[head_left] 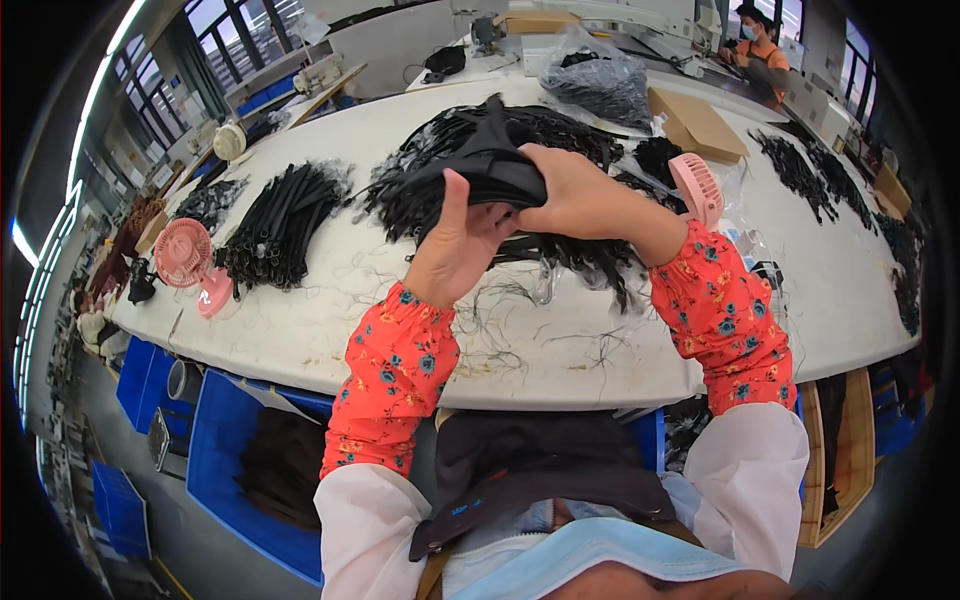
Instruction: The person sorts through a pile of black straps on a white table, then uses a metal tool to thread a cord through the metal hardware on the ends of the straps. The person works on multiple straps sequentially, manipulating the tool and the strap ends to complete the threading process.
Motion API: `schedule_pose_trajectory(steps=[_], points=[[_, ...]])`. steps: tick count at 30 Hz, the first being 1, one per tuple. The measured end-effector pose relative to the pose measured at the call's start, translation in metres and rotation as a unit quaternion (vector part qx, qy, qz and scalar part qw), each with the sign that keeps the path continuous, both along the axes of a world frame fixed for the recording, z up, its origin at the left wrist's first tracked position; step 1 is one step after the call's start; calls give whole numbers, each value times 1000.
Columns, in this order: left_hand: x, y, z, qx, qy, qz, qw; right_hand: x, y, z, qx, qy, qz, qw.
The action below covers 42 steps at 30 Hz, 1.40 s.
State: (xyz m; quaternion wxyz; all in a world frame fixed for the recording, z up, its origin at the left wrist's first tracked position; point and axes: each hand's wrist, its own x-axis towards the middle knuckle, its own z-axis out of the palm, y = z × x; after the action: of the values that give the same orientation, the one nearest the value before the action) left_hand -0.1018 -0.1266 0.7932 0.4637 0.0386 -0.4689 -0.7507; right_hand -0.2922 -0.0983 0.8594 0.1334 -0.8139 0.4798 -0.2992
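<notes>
Above the middle of the table I hold a folded piece of smooth black fabric (pixel 487 165), with a pointed end sticking up. My left hand (pixel 455 240) supports it from below, its thumb raised along the near side and its fingers partly hidden under the cloth. The right edge is gripped by my right hand (pixel 575 195), with the thumb below and the fingers curled over the top. Directly behind and beneath lies a large heap of black straps (pixel 410 200), whose thin ends spread over the table.
On the white table (pixel 400 345) lie loose thread ends, another black strap bundle (pixel 285 220), a pink fan (pixel 190 260) and a second pink fan (pixel 697 190). Farther back are a clear plastic bag (pixel 595 80) and a cardboard box (pixel 697 125). A blue bin (pixel 215 450) stands below the front edge.
</notes>
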Motion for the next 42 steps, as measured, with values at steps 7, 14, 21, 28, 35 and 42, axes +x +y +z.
schedule_pose_trajectory(steps=[7, 14, 21, 28, 35, 42], points=[[19, -12, 32, 43, 233, -2, 972, 30, 16, -2, 91, 18, 60, 994], [16, -9, 40, -50, 128, 56, 989, 28, 16, -49, 180, -157, 113, 965], [9, 18, 31, -193, -108, 155, 963, -18, -3, -11, 219, -379, 266, 859], [-3, 25, 19, -249, -237, 113, 932, 9, 15, 73, -68, -255, 206, 942], [12, 21, 13, -279, -286, 129, 908, 6, 5, 61, -102, -165, 251, 948], [4, 41, 30, -318, -282, 118, 898, 22, 23, 109, 73, -181, 270, 943]])
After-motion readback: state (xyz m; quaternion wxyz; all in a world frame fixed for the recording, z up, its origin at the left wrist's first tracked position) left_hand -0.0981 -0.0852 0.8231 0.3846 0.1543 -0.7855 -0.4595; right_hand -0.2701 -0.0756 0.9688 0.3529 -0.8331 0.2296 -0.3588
